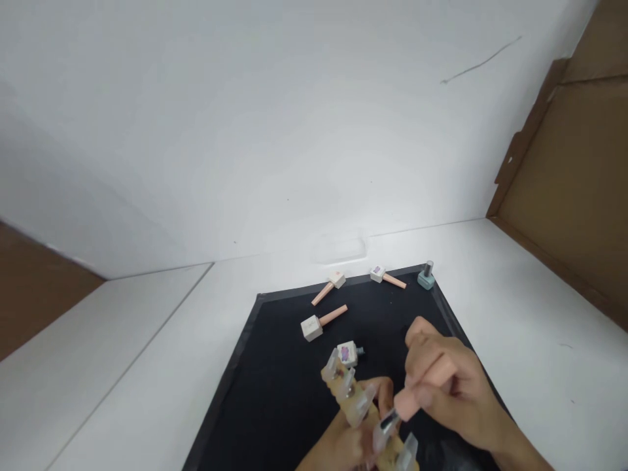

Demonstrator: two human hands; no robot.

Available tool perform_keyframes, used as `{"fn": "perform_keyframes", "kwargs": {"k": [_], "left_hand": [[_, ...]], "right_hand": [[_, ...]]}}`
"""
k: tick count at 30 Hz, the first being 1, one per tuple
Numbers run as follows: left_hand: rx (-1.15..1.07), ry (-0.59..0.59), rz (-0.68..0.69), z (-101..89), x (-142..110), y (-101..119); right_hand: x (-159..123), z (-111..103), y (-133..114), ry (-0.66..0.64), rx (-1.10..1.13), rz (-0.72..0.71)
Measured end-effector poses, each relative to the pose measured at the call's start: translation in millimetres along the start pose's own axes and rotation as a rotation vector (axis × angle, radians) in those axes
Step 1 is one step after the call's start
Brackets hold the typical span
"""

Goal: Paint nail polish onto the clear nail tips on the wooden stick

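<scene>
Five clear nail tips [364, 404] show in a row along a yellowish holder [347, 398], low in the view and above the black mat [275, 373]. Left hand [343, 445]: closed around the holder from below, fingers curling behind it; frame edge cuts off the wrist. Right hand [454, 386]: thumb and fingers clamped on a peach brush cap [424, 390], tilted down towards the holder. Dark brush [389, 419] meets the fourth tip from the far end; whether bristles press on it or hover just over it, cannot tell.

Nearest neighbour: a white bottle [347, 354] with a coloured label, lying just beyond the holder's far end, short bluish-grey neck pointing right. The far tip partly overlaps it in view.

Further out, three more bottles, pale and peach-capped, lie on their sides: the middle bottle [311, 328], largest looking, cap aimed up and right; the far-left bottle [337, 280], cap towards the wearer; the far-right bottle [377, 273], cap pointing right. A teal bottle [426, 280] with a grey cap stands upright at the mat's far right corner.

Right hand hides part of the mat's right side. White surface [554, 340] around it; brown cardboard [574, 176] rises at right.
</scene>
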State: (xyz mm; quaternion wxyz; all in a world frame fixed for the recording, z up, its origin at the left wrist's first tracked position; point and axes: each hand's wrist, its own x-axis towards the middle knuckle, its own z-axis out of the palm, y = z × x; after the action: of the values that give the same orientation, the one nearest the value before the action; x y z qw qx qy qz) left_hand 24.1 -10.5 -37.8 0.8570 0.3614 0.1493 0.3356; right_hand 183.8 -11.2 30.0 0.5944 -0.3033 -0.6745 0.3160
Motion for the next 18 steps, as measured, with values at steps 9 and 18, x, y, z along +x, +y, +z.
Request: {"fn": "perform_keyframes", "kwargs": {"k": [9,18], "left_hand": [[0.027,0.015,0.012,1.1,-1.2,-2.1],[0.040,-0.047,0.029,0.5,2.0,0.3]], "right_hand": [[-5.2,1.1,4.1,-0.021,0.080,0.034],[-4.6,1.6,1.2,-0.034,0.137,0.044]]}}
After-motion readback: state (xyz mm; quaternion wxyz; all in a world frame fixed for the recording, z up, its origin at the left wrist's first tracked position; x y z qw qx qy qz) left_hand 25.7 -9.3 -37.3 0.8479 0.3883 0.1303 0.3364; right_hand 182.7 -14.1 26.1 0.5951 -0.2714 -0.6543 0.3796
